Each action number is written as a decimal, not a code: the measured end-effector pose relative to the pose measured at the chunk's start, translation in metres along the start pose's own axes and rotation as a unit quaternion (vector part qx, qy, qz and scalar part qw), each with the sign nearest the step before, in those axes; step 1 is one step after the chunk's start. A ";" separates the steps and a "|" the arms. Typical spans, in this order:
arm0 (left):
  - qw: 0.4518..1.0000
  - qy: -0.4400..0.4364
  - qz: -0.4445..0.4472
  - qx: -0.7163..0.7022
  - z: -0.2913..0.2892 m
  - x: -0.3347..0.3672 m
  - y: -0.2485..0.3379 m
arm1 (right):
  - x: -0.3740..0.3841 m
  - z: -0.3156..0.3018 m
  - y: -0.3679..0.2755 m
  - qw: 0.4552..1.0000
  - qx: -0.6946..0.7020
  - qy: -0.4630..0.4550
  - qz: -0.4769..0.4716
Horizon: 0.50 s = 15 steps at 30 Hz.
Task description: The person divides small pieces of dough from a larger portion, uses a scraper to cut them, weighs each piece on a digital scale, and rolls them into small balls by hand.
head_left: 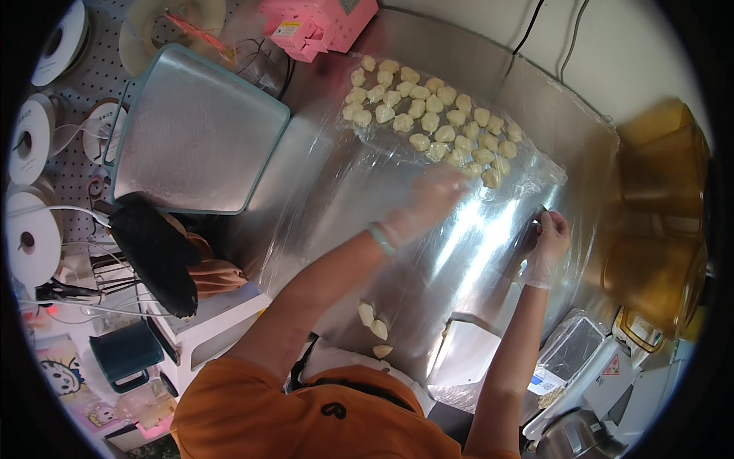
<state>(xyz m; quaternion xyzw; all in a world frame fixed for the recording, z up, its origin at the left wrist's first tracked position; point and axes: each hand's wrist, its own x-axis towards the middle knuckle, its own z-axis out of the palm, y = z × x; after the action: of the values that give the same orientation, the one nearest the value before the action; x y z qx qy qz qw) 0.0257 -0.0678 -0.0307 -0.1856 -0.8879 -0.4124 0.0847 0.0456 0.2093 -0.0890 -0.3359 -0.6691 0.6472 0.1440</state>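
Many small pale dough pieces lie in rows under or on clear plastic film at the far side of the metal worktop. My left hand, smeared by motion, reaches to the near edge of these pieces; its fingers cannot be made out. It wears a clear glove. To the right, my gloved right hand is closed, thumb and fingers together, just above the worktop. A small dark edge shows at its fingertips, too small to name. Several loose dough pieces lie near my body.
A metal tray with a teal rim leans at the left, beside a black oven mitt. A pink device stands at the back. Amber containers line the right side. A white flat-topped object sits at the near edge.
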 end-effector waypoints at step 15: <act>0.951 0.150 -0.030 0.268 -0.076 0.009 -0.075 | 0.046 0.039 -0.059 0.992 0.125 -0.010 0.005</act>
<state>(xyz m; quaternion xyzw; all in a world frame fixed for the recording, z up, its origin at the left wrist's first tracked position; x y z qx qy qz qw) -0.0130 -0.1676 -0.0309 -0.0657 -0.9478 -0.1847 0.2513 -0.0279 0.2121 -0.0477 -0.3119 -0.5828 0.7298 0.1746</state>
